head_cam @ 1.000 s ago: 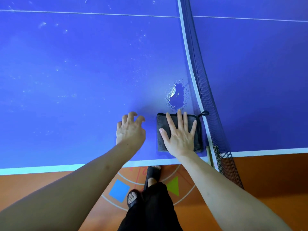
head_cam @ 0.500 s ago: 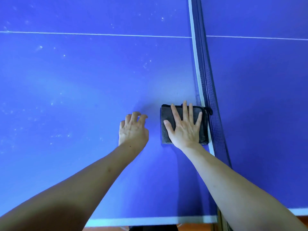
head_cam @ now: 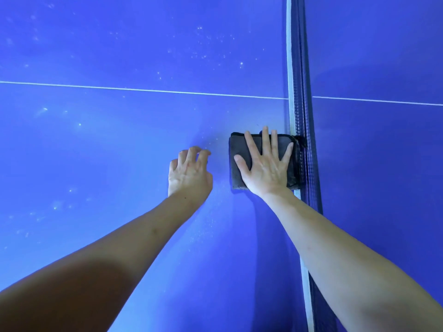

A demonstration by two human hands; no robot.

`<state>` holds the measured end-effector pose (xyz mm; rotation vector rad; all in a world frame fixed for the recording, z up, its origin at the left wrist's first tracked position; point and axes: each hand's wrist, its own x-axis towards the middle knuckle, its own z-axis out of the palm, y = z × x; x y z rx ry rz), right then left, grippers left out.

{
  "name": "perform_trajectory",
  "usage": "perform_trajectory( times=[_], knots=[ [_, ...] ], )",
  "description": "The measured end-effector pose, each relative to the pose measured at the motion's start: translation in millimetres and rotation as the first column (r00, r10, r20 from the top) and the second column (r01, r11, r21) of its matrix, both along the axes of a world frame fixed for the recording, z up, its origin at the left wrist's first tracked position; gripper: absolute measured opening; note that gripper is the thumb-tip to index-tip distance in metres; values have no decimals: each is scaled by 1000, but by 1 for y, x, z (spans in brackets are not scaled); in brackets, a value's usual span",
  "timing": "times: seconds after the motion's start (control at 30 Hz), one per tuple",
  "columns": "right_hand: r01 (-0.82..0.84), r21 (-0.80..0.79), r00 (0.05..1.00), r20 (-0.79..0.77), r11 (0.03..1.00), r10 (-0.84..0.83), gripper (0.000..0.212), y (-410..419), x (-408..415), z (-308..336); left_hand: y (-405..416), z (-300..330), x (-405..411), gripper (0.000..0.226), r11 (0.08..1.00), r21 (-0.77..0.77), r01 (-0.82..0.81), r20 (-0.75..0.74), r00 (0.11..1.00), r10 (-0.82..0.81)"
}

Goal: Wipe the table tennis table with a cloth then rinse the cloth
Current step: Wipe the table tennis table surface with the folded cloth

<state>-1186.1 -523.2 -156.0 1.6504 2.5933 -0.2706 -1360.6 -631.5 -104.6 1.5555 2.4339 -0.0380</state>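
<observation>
net (head_cam: 302, 92) | black mesh, white top band | upright

The cloth (head_cam: 261, 159) lies flat on the table (head_cam: 119, 140), its right edge against the net (head_cam: 302, 92), perhaps touching it. The right hand (head_cam: 265, 167) rests flat on top of the cloth. The left hand (head_cam: 189, 173) sits on the table just left of the cloth, apart from it. A centre line (head_cam: 143, 89) crosses the table beyond both hands, meeting the net.
</observation>
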Motion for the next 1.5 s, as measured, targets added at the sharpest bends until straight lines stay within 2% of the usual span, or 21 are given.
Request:
perform_trajectory(
  times=[0.27,0.47,0.67,0.73,0.87,0.97,1.5],
  knots=[
    [39,-19,998,-42,999,-40,73,121,-50,3,31,-14,-32,46,998,-10,-56,-115,992,54],
    [29,-8,999,-39,1000,-30,73,131,-54,3,30,-15,-32,48,998,-69,-4,-176,984,-8],
    [16,-31,999,-29,999,-17,71,107,-51,4,23,-5,-41,51,990,-127,69,-41,996,-75],
    [9,-14,1000,-28,1000,-9,71,87,-47,3,17,0,-45,51,992,-101,80,18,997,-79],
    [-16,-3,999,-31,1000,16,69,29,-39,4,-25,5,-39,52,994,1,112,26,993,-112],
    [-35,-4,999,-36,999,35,69,-27,-30,5,-69,4,-29,55,990,-19,138,62,989,-137],
    [-13,56,1000,-11,998,14,68,-392,57,-5,-379,4,25,58,992,15,122,123,985,-123]
  ],
)
